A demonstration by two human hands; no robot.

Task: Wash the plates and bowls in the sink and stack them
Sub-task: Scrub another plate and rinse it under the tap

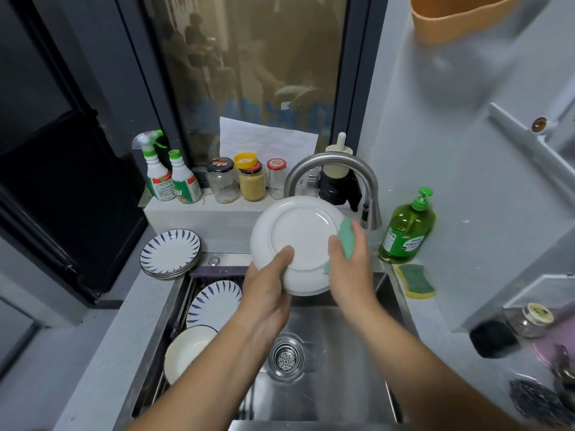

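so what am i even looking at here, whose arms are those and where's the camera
There is no machine here. The single picture comes from a wide-angle camera worn on a person's head, looking down, so the left hand and right hand are that person's own. The left hand grips a round white plate by its lower edge, tilted up above the steel sink. The right hand holds a pale green cloth against the plate's right rim. At the sink's left side rest a blue-patterned white plate and a dark-rimmed white bowl. On the counter to the left sits a stack of blue-patterned plates; to the right are a green soap bottle and a yellow-green sponge.
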